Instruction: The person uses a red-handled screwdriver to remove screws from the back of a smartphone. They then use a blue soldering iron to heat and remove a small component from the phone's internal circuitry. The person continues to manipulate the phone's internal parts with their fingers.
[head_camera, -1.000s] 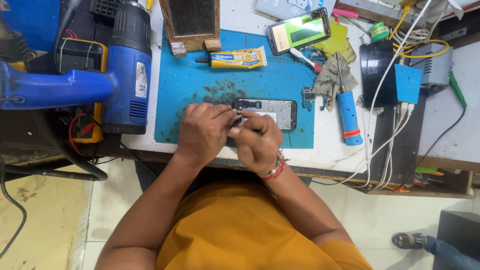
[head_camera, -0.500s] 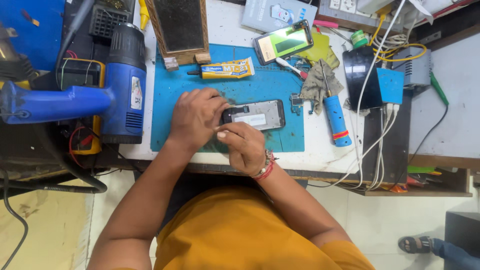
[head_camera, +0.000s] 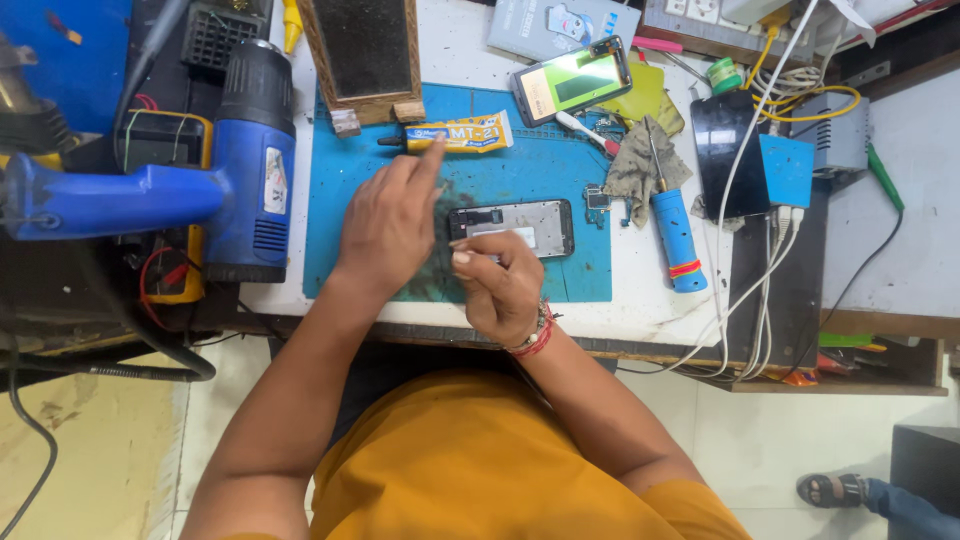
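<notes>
An opened phone (head_camera: 512, 226) is seen lying flat on a blue mat (head_camera: 350, 180) on the bench (head_camera: 660, 310), screen side down, its inner frame exposed. The right hand (head_camera: 500, 285) is held at the phone's near edge, its fingers (head_camera: 470, 258) pinched around something small and thin that cannot be made out. The left hand (head_camera: 388, 222) is raised above the mat just left of the phone, fingers loose and empty, the forefinger stretched to the yellow glue tube (head_camera: 455, 133) at the mat's far edge. A blue heat gun (head_camera: 245, 165) is laid to the left, a blue-handled tool (head_camera: 675, 235) to the right, beside a grey rag (head_camera: 632, 165).
</notes>
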